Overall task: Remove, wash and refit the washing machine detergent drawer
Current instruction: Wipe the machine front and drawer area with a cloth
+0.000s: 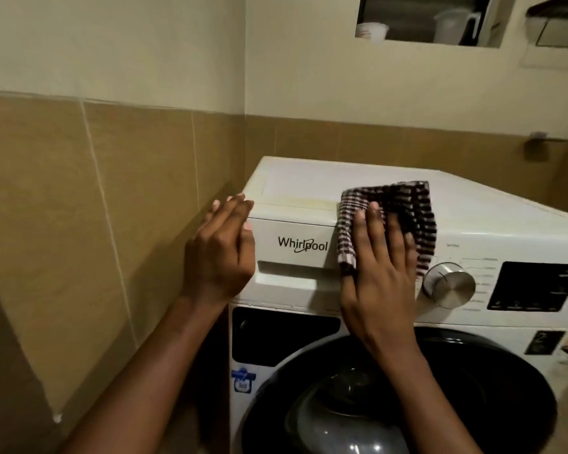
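Note:
The white detergent drawer (pixel 295 253), marked Whirlpool, sits flush in the top left front of the washing machine (pixel 473 204). My left hand (pixel 222 247) rests against the machine's left top corner beside the drawer, fingers straight. My right hand (pixel 379 267) presses a dark checked cloth (pixel 404 204) flat against the panel's top edge, just right of the drawer. The cloth drapes over the front edge and onto the machine's top.
A silver dial (pixel 450 285) and a dark display (pixel 535 286) lie right of my right hand. The round dark door (pixel 407 398) is below. A tiled wall (pixel 95 224) stands close on the left. A wall opening (pixel 430 19) holds containers.

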